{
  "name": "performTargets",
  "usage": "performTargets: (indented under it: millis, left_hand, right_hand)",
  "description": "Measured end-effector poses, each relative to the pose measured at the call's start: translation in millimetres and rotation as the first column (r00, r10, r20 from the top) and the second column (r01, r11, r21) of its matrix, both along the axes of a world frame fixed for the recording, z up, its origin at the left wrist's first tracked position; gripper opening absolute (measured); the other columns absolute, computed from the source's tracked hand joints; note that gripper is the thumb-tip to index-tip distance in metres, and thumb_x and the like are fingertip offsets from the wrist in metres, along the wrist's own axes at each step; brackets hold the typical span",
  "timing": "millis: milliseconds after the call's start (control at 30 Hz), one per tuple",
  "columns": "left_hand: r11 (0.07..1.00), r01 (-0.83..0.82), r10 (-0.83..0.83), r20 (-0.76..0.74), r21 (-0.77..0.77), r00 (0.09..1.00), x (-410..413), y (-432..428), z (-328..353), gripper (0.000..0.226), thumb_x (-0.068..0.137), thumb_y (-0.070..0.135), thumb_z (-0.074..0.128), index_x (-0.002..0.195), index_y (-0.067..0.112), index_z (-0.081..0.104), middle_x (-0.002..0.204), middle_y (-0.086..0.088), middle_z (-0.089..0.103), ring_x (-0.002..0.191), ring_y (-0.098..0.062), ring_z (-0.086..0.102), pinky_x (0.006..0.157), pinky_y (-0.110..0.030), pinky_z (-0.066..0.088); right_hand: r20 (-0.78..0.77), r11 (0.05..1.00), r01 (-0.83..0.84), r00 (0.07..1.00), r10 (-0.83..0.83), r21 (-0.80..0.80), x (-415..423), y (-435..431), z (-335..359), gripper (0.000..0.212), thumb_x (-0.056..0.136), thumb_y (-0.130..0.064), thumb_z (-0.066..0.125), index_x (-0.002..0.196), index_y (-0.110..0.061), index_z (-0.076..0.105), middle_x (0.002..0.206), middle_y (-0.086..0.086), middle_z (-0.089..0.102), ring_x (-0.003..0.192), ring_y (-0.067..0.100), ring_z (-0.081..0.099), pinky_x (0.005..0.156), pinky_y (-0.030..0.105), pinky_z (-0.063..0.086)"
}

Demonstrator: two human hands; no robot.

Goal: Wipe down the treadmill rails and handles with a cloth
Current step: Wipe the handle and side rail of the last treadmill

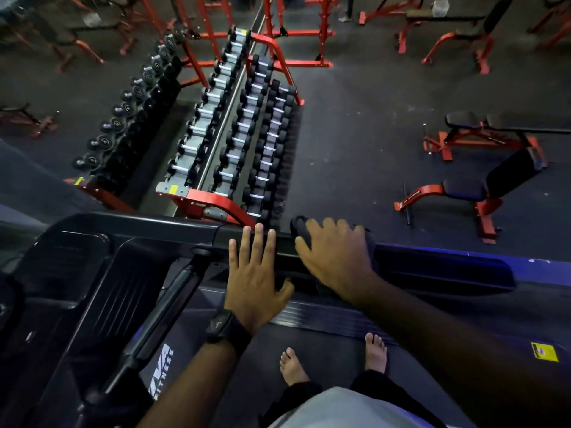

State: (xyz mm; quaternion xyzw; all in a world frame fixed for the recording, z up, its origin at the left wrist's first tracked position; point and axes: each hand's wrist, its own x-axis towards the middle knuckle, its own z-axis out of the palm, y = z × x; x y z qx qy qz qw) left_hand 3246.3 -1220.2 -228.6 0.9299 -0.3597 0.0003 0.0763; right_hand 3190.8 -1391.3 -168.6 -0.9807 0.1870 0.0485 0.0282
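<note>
I stand barefoot on the treadmill belt (324, 350) and face its side. The black side rail (154, 222) runs from the console to the middle of the view. At the rail's end lies a dark cloth (299, 228), with my right hand (335, 257) pressed on it and the fingers curled over it. My left hand (253, 279), with a dark watch on the wrist, hovers flat and spread beside the rail, just left of the cloth, holding nothing. A black handle bar (185, 282) slants down below the rail.
The black console housing (92, 288) fills the left. Beyond the rail stands a red dumbbell rack (234, 143) with several dumbbells. Red weight benches (482, 193) stand on the dark floor to the right. A ribbed side footplate (324, 316) edges the belt.
</note>
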Motion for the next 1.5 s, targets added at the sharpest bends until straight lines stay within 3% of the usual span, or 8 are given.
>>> performTargets:
  millis: [200, 467, 600, 767, 967, 1167, 1333, 1500]
  left_hand:
    - [0.999, -0.032, 0.032, -0.018, 0.004, 0.999, -10, -13, 2, 0.097, 0.073, 0.054, 0.048, 0.156, 0.007, 0.027, 0.165, -0.015, 0.017, 0.154, -0.035, 0.006, 0.122, -0.059, 0.008]
    - [0.999, -0.050, 0.050, -0.031, 0.014, 0.998, -20, -25, 3, 0.099, 0.074, 0.054, 0.047, 0.158, 0.008, 0.021, 0.165, -0.015, 0.015, 0.154, -0.032, 0.001, 0.122, -0.055, 0.001]
    - [0.998, -0.063, 0.064, -0.040, 0.026, 0.997, -27, -31, 6, 0.099, 0.074, 0.055, 0.045, 0.158, 0.009, 0.020, 0.166, -0.014, 0.014, 0.154, -0.032, -0.001, 0.122, -0.055, 0.000]
    - [0.996, -0.085, 0.085, -0.043, 0.005, 0.995, -29, -34, 4, 0.099, 0.074, 0.055, 0.046, 0.158, 0.010, 0.020, 0.166, -0.012, 0.011, 0.154, -0.029, -0.004, 0.122, -0.053, -0.002]
    - [0.996, -0.093, 0.094, -0.067, 0.007, 0.993, -39, -48, 8, 0.098, 0.074, 0.056, 0.042, 0.158, 0.010, 0.021, 0.166, -0.010, 0.011, 0.154, -0.028, -0.005, 0.122, -0.052, -0.006]
    - [0.994, -0.111, 0.112, -0.061, 0.017, 0.992, -41, -52, 5, 0.098, 0.077, 0.055, 0.046, 0.159, 0.012, 0.014, 0.167, -0.008, 0.005, 0.154, -0.025, -0.011, 0.122, -0.048, -0.010]
    - [0.992, -0.127, 0.128, -0.076, 0.013, 0.989, -47, -55, 8, 0.098, 0.075, 0.056, 0.043, 0.158, 0.011, 0.018, 0.167, -0.009, 0.007, 0.154, -0.026, -0.009, 0.123, -0.050, -0.007]
    - [0.991, -0.132, 0.133, -0.072, 0.010, 0.989, -51, -59, 10, 0.098, 0.076, 0.056, 0.043, 0.159, 0.011, 0.016, 0.167, -0.008, 0.002, 0.154, -0.026, -0.011, 0.123, -0.050, -0.006]
  right_hand:
    - [-0.211, 0.951, 0.053, 0.977, 0.013, 0.306, 32, -34, 7, 0.053, 0.100, -0.058, 0.034, 0.126, -0.021, 0.061, 0.124, 0.014, 0.065, 0.110, 0.035, 0.062, 0.078, 0.041, 0.039]
    - [0.026, 0.972, -0.219, 0.976, 0.217, 0.084, -8, -24, -1, 0.048, 0.101, -0.057, 0.034, 0.131, -0.025, 0.054, 0.115, 0.009, 0.065, 0.099, 0.030, 0.061, 0.078, 0.041, 0.042]
    - [-0.208, 0.942, 0.037, 0.978, 0.035, 0.334, 25, -48, 4, 0.052, 0.101, -0.055, 0.032, 0.121, -0.018, 0.063, 0.119, 0.014, 0.066, 0.103, 0.035, 0.062, 0.079, 0.042, 0.042]
    - [-0.022, 0.992, -0.116, 0.993, 0.117, 0.040, -17, -27, 1, 0.048, 0.102, -0.053, 0.032, 0.129, -0.020, 0.054, 0.117, 0.011, 0.063, 0.104, 0.031, 0.060, 0.083, 0.046, 0.043]
    - [-0.216, 0.944, 0.035, 0.976, 0.038, 0.327, 18, -60, 2, 0.055, 0.101, -0.056, 0.031, 0.124, -0.018, 0.063, 0.121, 0.014, 0.067, 0.108, 0.035, 0.062, 0.076, 0.041, 0.039]
    - [-0.013, 0.978, -0.206, 0.978, 0.206, 0.024, -32, -40, 1, 0.048, 0.102, -0.053, 0.034, 0.132, -0.022, 0.055, 0.117, 0.010, 0.065, 0.103, 0.032, 0.061, 0.082, 0.045, 0.045]
    - [-0.191, 0.942, -0.012, 0.978, 0.081, 0.336, 12, -67, -1, 0.054, 0.102, -0.055, 0.031, 0.124, -0.017, 0.062, 0.118, 0.013, 0.067, 0.106, 0.034, 0.063, 0.076, 0.040, 0.040]
    - [-0.027, 0.991, -0.124, 0.992, 0.125, 0.050, -31, -53, -3, 0.048, 0.101, -0.055, 0.032, 0.125, -0.021, 0.056, 0.112, 0.010, 0.065, 0.099, 0.031, 0.061, 0.080, 0.044, 0.043]
